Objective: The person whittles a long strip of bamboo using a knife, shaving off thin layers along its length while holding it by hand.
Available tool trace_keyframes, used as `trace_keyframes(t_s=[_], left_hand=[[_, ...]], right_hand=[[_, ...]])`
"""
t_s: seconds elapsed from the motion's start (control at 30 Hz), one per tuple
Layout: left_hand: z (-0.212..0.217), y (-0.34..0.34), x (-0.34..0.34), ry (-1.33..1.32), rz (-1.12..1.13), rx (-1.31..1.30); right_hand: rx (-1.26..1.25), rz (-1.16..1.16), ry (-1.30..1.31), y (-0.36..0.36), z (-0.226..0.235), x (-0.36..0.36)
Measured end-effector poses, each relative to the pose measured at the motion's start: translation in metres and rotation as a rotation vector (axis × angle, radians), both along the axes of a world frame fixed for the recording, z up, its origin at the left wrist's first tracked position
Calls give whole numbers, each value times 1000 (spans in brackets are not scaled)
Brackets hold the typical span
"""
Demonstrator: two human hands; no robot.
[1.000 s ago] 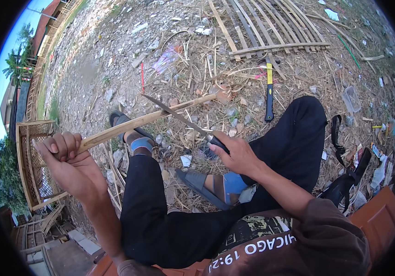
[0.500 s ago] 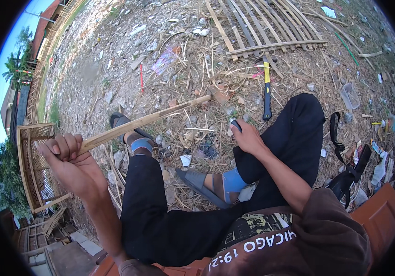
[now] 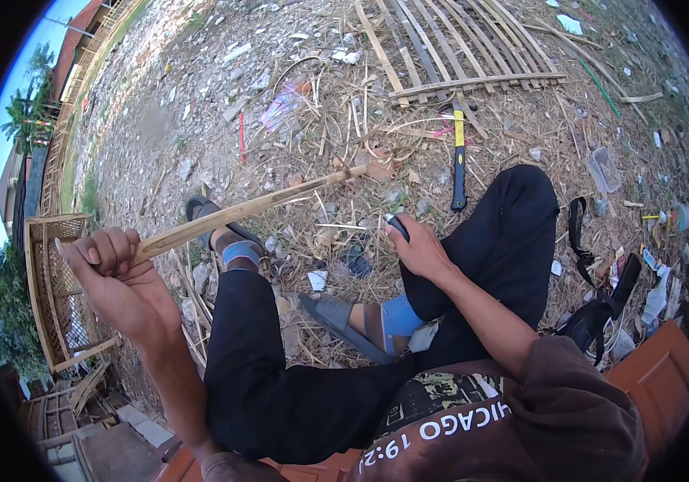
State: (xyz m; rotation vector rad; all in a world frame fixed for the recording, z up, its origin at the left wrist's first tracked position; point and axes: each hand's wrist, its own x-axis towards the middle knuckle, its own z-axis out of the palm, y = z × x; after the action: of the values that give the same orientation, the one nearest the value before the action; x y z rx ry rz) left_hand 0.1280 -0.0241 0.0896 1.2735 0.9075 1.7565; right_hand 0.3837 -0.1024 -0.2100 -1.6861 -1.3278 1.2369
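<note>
Seated person working a bamboo strip over littered ground. Largest feature: the ground (image 3: 200,104), strewn with dry shavings, stones and scraps, bounded at the far side by a slatted bamboo panel (image 3: 457,48) lying flat. Nearer, the person's black-trousered legs are bent, feet in grey sandals (image 3: 336,317).

The bamboo strip (image 3: 256,209) runs slantwise from the left hand (image 3: 120,273) up and rightward, its far end hanging free above the shavings, near the middle of the view. The left hand's fingers are curled tight around the near end of the strip, thumb on top.

The right hand (image 3: 421,249) rests low beside the right knee, fingers wrapped about a dark handle (image 3: 397,225); its blade is hidden, so this is probably a knife, though the tool cannot be confirmed. A yellow-and-black hammer (image 3: 458,161) lies untouched beyond the knee, well apart from both hands.

Judged from this posture, good work calls for a firm left-hand hold with the strip kept level, and any cut led away from the body and the sandalled foot below. Open room lies ahead and leftward; the knees and a black strap (image 3: 577,233) on the right crowd the near side.
</note>
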Motion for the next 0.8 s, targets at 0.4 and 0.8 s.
trace_keyframes(t_s=[0.4, 0.8], left_hand=[[14, -8, -53, -43, 89, 115], [8, -41, -125, -69, 199, 245]], right_hand=[[-241, -601, 336, 8, -15, -18], [-399, -133, 525, 145, -4, -119]])
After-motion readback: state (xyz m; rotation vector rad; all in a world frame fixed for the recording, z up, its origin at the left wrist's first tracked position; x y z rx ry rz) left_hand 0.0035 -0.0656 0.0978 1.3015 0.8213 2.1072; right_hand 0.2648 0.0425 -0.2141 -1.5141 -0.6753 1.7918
